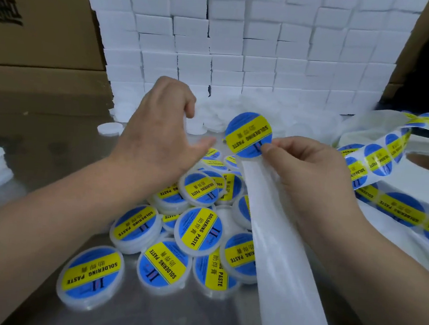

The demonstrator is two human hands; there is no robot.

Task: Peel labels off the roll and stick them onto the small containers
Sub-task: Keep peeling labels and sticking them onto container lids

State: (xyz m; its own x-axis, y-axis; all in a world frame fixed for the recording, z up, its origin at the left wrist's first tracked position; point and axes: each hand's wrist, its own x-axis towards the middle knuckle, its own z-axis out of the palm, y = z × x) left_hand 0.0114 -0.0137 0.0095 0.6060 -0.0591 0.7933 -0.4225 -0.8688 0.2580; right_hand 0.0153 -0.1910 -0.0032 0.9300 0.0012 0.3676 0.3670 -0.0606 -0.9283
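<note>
Looking down from the head camera at the shiny grey metal table (130, 313), the right hand (310, 176) pinches a round blue and yellow paper label (247, 131) by its lower edge, with thumb and finger pressed together on it. The label stands up in the air above the heap of little pots. Its bottom rim looks nearly free of the long white backing strip (285, 259), which runs under the same hand and down toward the camera. A strip of unpeeled labels (375, 159) loops off to the right, to the big white label roll (411, 181). The left hand (158, 134) reaches out over the plain white round containers (211, 122) at the back, fingers bent down and thumb out. I cannot tell if it has hold of one. Closer in, the small white round containers with labels already on (197, 230) lie in a heap. Behind it all is a wall of white boxes (244, 48), with brown cardboard boxes (37, 43) to the left. The sticky label could flop over and stick to itself or to a finger, because it hangs from just one edge. It could also go on crooked if the pot is not held flat. The long strip could drag across the heap and push pots away.
</note>
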